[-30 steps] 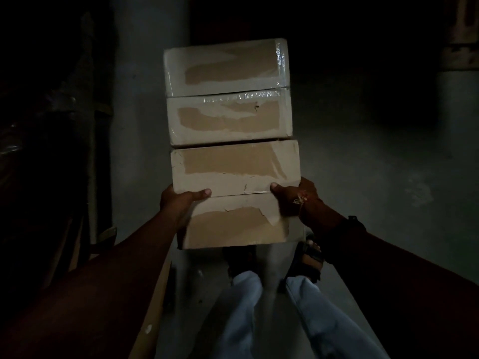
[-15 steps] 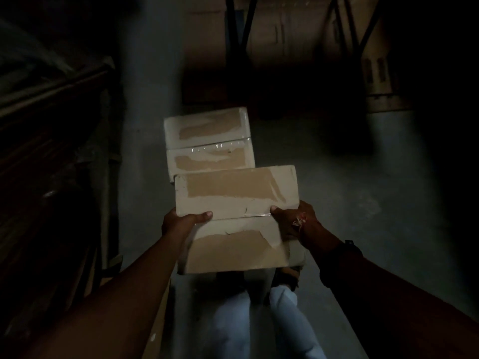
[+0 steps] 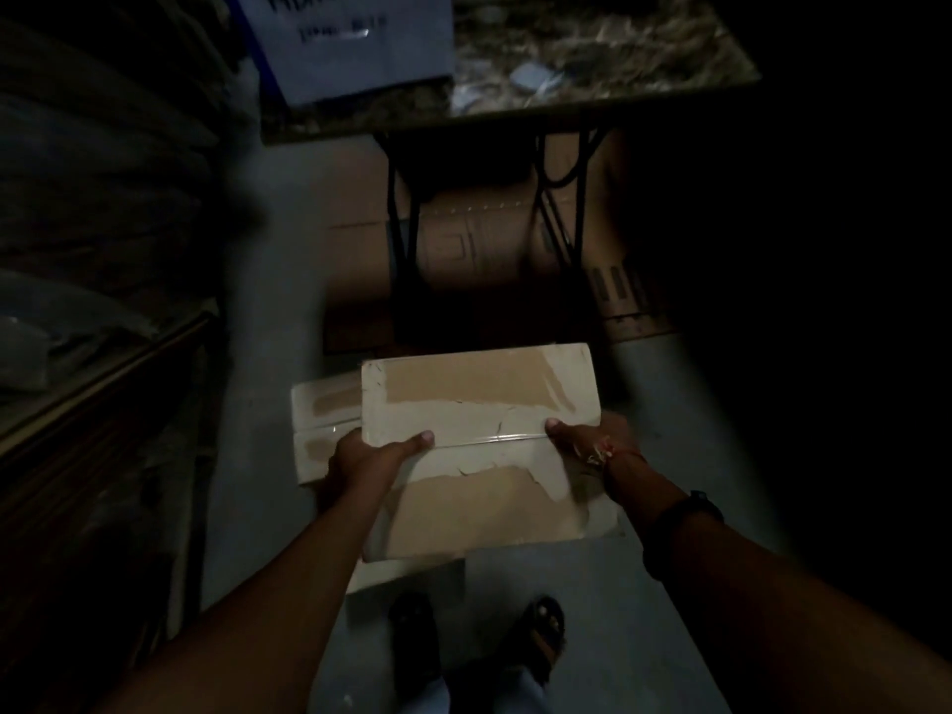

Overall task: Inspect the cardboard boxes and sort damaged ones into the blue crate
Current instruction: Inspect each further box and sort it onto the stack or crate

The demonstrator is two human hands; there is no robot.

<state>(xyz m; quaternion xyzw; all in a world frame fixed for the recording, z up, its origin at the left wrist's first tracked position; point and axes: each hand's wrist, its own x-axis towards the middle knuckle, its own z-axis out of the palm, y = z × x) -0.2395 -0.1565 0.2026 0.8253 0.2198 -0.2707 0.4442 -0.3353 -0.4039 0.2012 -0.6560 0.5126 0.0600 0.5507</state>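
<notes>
Held above floor point(image 3: 669, 610): cardboard box point(image 3: 479, 445), left hand point(image 3: 360, 463) and right hand point(image 3: 592, 440) clamped on opposite ends, thumbs on top. At its 9 o'clock, partly underneath, second box point(image 3: 322, 420). At 12 o'clock, worktop point(image 3: 592, 69).

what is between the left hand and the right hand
In the head view, the cardboard box fills that stretch: the left hand and right hand grip its opposite sides, thumbs on top.
</notes>
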